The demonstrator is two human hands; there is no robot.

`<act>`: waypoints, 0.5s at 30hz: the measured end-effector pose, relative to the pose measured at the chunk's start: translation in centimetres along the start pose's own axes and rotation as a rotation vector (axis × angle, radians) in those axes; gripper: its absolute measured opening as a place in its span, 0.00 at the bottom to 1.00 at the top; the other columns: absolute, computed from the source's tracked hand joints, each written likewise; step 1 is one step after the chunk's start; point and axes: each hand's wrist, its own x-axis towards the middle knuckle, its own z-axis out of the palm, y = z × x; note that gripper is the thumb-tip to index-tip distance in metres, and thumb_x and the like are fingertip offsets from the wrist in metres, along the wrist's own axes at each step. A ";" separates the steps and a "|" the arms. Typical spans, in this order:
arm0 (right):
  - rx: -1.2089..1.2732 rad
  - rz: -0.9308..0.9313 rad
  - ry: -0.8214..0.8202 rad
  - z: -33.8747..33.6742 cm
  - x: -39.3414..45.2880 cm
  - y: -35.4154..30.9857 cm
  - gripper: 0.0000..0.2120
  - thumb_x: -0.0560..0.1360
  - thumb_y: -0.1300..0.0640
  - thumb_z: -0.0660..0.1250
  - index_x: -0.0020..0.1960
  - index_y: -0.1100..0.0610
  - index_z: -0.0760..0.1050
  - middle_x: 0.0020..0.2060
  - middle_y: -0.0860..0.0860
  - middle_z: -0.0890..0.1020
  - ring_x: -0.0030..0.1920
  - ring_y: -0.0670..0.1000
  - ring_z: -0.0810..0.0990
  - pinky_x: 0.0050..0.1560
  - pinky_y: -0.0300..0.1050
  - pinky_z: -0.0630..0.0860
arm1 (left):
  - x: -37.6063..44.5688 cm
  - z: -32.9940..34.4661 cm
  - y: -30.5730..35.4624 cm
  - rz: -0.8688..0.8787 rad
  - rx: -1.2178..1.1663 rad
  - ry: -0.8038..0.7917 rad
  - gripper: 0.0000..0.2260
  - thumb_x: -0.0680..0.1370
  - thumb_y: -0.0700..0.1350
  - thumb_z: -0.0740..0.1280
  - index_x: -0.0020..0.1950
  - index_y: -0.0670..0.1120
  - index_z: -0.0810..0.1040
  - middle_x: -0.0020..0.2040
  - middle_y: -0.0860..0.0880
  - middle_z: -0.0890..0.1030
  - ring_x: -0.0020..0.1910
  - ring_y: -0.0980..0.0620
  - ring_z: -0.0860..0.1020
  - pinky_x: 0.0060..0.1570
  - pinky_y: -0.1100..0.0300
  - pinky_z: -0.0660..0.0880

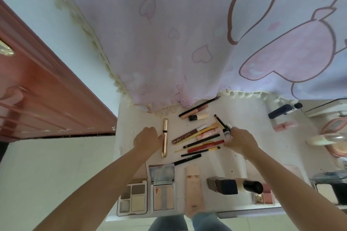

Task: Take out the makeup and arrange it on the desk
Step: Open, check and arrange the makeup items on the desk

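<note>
On the white desk (247, 118) a gold tube (164, 137) lies lengthwise, and my left hand (147, 139) has its fingers curled with the thumb touching the tube's side. My right hand (239, 140) holds a small white bottle with a black cap (226, 133) at the right end of a pile of pencils and brushes (197, 140). A brown tube (185, 136) and a red pencil (205, 146) lie in that pile. Near the front edge lie an eyeshadow palette (133, 199), an open compact (163, 187) and a peach tube (193, 189).
A pink cartoon curtain (187, 33) hangs over the desk's back. A dark blue bottle (285, 110), pink case (285, 125) and round pink mirror (334, 137) sit at the right. A foundation bottle (234, 185) lies front right. A red-brown door (47, 99) stands left.
</note>
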 end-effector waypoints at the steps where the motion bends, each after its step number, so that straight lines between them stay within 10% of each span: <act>1: 0.132 0.005 -0.027 -0.6 -0.4 0.1 0.15 0.72 0.56 0.65 0.57 0.58 0.69 0.41 0.51 0.76 0.38 0.50 0.74 0.28 0.35 0.66 | -0.2 -0.3 0.0 0.001 -0.003 0.030 0.20 0.80 0.54 0.54 0.59 0.39 0.71 0.57 0.43 0.74 0.56 0.45 0.75 0.49 0.58 0.71; 4: 0.532 -0.006 -0.169 -2.7 -1.9 0.4 0.25 0.72 0.64 0.63 0.67 0.50 0.65 0.41 0.51 0.76 0.28 0.47 0.67 0.23 0.33 0.64 | -0.9 -1.6 0.7 0.020 -0.010 0.082 0.18 0.80 0.52 0.54 0.62 0.39 0.70 0.60 0.43 0.73 0.57 0.45 0.74 0.52 0.57 0.71; 15: 0.886 -0.217 -0.006 -7.8 -4.6 1.7 0.09 0.72 0.69 0.66 0.42 0.59 0.67 0.33 0.58 0.78 0.29 0.53 0.76 0.29 0.40 0.75 | -3.9 -5.5 9.3 0.303 -0.269 0.095 0.08 0.80 0.48 0.57 0.49 0.45 0.72 0.43 0.49 0.74 0.41 0.52 0.73 0.44 0.62 0.69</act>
